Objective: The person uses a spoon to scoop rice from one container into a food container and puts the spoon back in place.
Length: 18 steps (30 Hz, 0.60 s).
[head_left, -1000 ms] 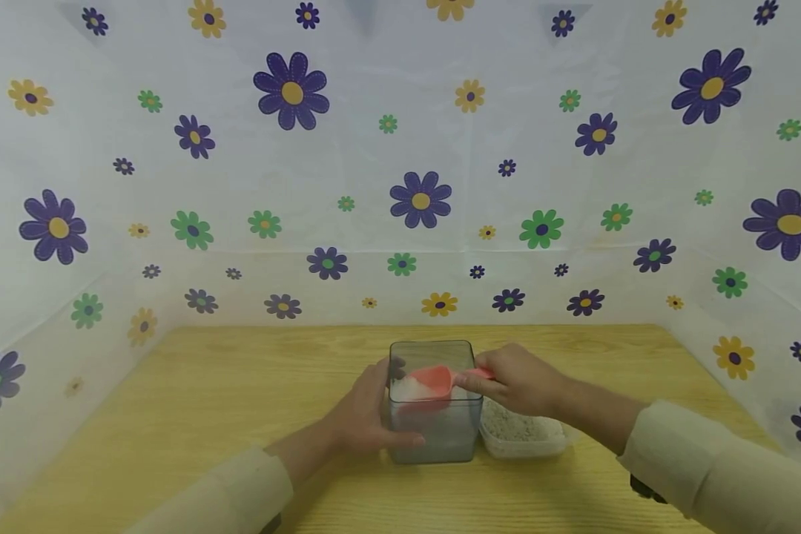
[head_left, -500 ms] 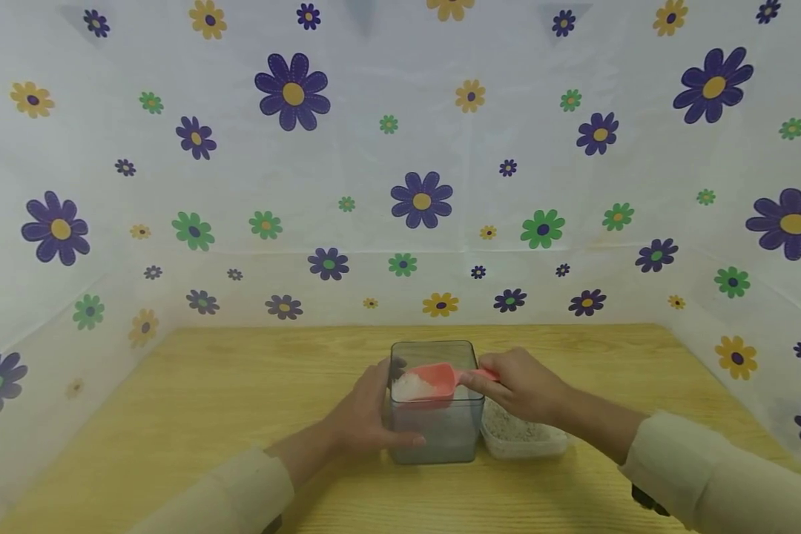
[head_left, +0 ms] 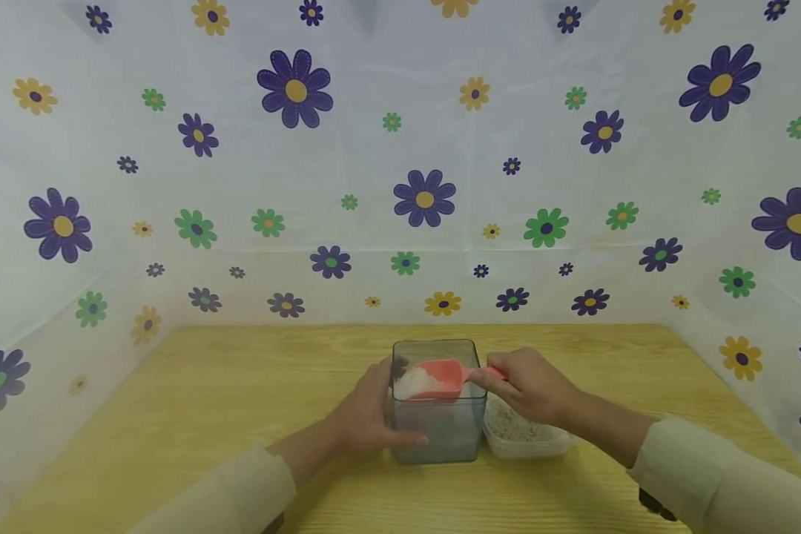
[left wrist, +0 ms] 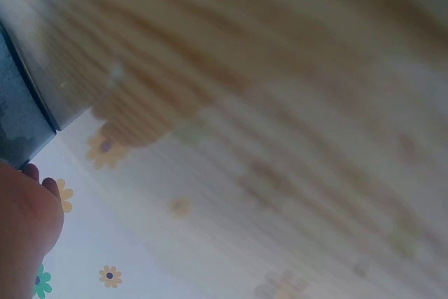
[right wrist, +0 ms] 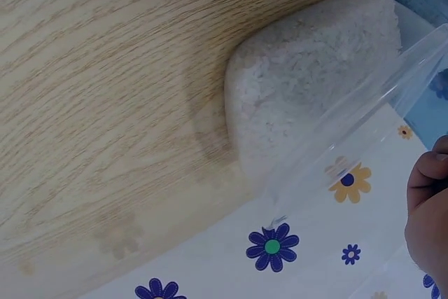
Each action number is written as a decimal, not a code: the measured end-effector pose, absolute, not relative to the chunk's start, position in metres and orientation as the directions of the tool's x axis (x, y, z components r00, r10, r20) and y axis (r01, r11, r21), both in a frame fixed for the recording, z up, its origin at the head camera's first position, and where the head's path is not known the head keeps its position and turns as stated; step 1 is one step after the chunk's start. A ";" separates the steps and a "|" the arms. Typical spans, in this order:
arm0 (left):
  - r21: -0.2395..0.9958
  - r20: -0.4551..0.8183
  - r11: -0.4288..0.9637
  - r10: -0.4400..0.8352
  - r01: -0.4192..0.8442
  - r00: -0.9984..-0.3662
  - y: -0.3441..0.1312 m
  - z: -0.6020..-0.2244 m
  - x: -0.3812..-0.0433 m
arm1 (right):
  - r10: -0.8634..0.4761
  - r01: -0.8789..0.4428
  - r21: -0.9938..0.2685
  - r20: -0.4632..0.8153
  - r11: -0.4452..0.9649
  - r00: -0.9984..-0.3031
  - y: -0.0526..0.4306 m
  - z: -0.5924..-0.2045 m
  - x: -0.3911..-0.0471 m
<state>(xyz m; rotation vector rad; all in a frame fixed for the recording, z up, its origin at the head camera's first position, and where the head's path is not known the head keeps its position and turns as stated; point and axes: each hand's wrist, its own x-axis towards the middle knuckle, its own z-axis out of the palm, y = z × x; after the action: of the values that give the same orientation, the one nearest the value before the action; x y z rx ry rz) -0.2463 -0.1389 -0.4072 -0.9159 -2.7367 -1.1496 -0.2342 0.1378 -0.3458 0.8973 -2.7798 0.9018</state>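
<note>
In the head view a tall, see-through grey container [head_left: 436, 437] stands upright on the table. My left hand [head_left: 363, 415] grips its left side, thumb across the front wall and fingers reaching behind. Pinched by its handle in my right hand [head_left: 537, 387] is a pink scoop [head_left: 449, 377], its bowl at the container's open mouth and heaped with whitish grains [head_left: 415, 383] that look like rice. Just right of the container sits a low clear plastic box [head_left: 529, 448], full of pale grains and partly hidden below my right hand. The right wrist view shows these rice-like grains [right wrist: 308, 82] through its wall.
The wood-grain table [head_left: 240, 393] reaches back to a white sheet [head_left: 367, 156] printed with flowers, which also rises on both sides. Bare tabletop extends left of the container and right of the box.
The scoop has risen slightly within the container's mouth and moved a little right, levelling out with more grains showing in its bowl. My left hand keeps its grip on the container.
</note>
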 end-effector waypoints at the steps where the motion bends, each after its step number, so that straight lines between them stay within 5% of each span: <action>1: 0.643 0.243 0.555 0.506 0.528 -0.828 -0.139 -0.407 -0.246 | -0.504 -0.557 -0.513 0.256 0.653 -0.825 0.139 -0.346 -0.234; 11: 0.653 0.271 0.512 0.531 0.559 -0.803 -0.137 -0.406 -0.247 | -0.458 -0.541 -0.512 0.291 0.667 -0.840 0.149 -0.337 -0.236; 18: 0.651 0.223 0.567 0.494 0.505 -0.841 -0.138 -0.406 -0.245 | -0.423 -0.521 -0.513 0.304 0.682 -0.853 0.161 -0.327 -0.236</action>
<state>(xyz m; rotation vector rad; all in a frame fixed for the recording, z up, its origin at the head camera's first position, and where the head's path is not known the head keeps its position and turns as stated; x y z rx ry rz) -0.2446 -0.1376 -0.4057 -0.8823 -2.7668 -1.1571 -0.2363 0.1610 -0.3272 0.7730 -2.7315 0.9078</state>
